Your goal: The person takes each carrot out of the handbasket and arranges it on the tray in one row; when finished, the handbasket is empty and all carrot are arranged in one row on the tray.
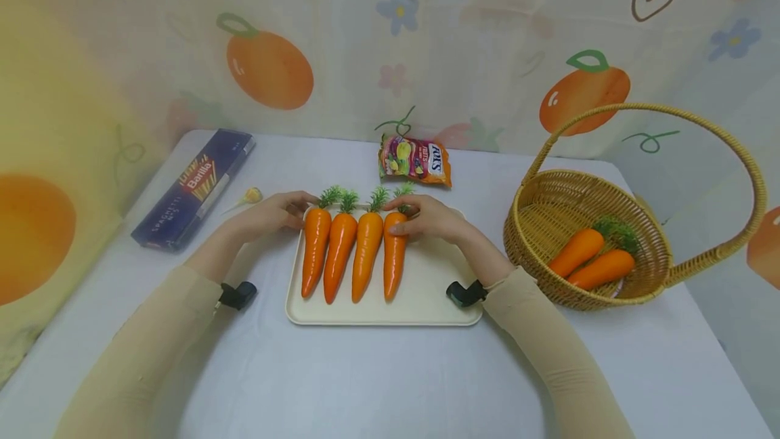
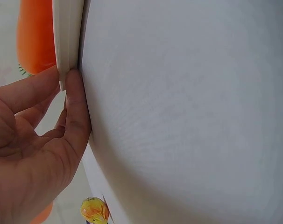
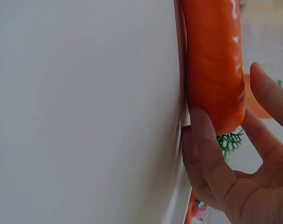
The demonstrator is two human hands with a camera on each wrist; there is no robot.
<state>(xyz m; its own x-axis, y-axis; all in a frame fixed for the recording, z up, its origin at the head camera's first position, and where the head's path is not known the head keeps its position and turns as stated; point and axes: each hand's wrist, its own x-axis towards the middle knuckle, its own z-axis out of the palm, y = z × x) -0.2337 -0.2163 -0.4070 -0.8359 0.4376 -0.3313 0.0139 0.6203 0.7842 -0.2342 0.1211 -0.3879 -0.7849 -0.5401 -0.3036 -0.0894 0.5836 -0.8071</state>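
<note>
Left hand (image 2: pixel 36 144) pinches tray (image 2: pixel 67 37) (pale); carrot (image 2: pixel 35 37) alongside.

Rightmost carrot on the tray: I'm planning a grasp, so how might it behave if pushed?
The rightmost carrot would probably roll, its body looking round, and may curve because it tapers toward one end. Its glossy surface suggests it could slip under the right hand.

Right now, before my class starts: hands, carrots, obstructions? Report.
Left hand pinching tray rim. Right hand touching the row's rightmost carrot. Four carrots on tray, two in basket. Nothing visibly blocking either hand.
</note>
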